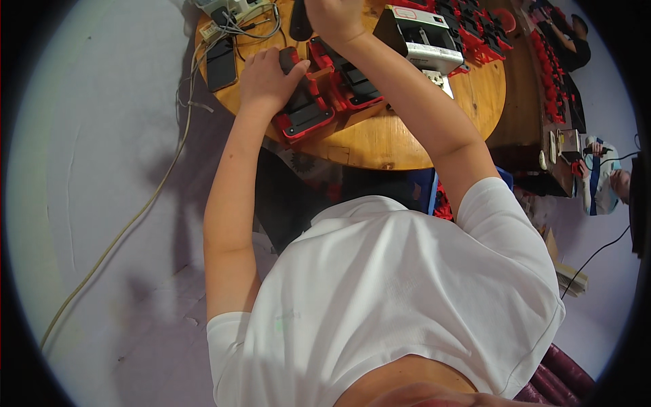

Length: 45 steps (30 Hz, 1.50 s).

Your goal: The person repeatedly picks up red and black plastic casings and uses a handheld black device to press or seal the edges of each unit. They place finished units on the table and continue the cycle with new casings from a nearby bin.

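My left hand (pixel 263 80) is closed over the far end of a red and black plastic housing (pixel 306 117) on the round wooden table (pixel 386 146). Its thumb presses along the housing's side. At the top edge, partly cut off, my right hand (pixel 337 17) grips a dark, handle-shaped tool (pixel 300 22); the tool's kind cannot be made out. Just right of the held housing lies a second red and black housing (pixel 354 85), partly behind my right forearm.
A black phone (pixel 222 64) and tangled cables (pixel 244 26) lie at the table's left. Right of my forearm stands a silver and black box machine (pixel 428 42), with several red and black parts (pixel 471 27) beyond. A blue bin (pixel 425 190) sits below; two people work far right.
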Each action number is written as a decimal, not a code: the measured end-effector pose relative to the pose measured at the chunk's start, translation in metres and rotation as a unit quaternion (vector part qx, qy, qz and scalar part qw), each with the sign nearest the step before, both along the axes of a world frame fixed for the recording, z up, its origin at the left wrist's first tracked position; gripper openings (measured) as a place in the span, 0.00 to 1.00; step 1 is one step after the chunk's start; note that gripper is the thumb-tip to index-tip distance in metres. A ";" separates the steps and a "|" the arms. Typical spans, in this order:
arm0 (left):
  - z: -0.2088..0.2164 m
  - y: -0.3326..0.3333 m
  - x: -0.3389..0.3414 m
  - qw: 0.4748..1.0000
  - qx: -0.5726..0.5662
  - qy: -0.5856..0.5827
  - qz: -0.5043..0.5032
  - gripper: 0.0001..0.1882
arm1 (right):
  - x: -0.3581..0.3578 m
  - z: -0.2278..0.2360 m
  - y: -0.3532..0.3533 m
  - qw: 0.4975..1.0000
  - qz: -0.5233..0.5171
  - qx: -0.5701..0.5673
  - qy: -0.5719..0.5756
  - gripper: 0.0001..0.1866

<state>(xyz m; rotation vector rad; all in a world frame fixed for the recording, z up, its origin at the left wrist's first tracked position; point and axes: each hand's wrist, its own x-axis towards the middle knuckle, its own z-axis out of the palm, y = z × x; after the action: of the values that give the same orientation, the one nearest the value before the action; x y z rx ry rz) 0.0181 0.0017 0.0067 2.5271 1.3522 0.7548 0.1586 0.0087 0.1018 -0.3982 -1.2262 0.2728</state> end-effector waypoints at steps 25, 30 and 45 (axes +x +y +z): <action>0.001 0.008 -0.005 0.999 -0.041 0.017 -0.014 0.35 | 0.147 -0.042 -0.161 0.979 -0.193 -0.071 0.004 0.22; 0.003 0.007 -0.004 0.998 -0.048 0.023 -0.012 0.34 | 0.154 -0.052 -0.163 0.977 -0.200 -0.069 -0.024 0.23; 0.001 0.007 -0.003 0.999 -0.039 0.015 -0.015 0.34 | 0.149 -0.053 -0.159 0.978 -0.203 -0.054 -0.012 0.23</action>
<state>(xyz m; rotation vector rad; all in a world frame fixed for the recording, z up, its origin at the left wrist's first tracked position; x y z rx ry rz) 0.0146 0.0090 0.0081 2.5028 1.3229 0.6475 0.3079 -0.1502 0.0491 -0.7350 -1.1277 -0.0173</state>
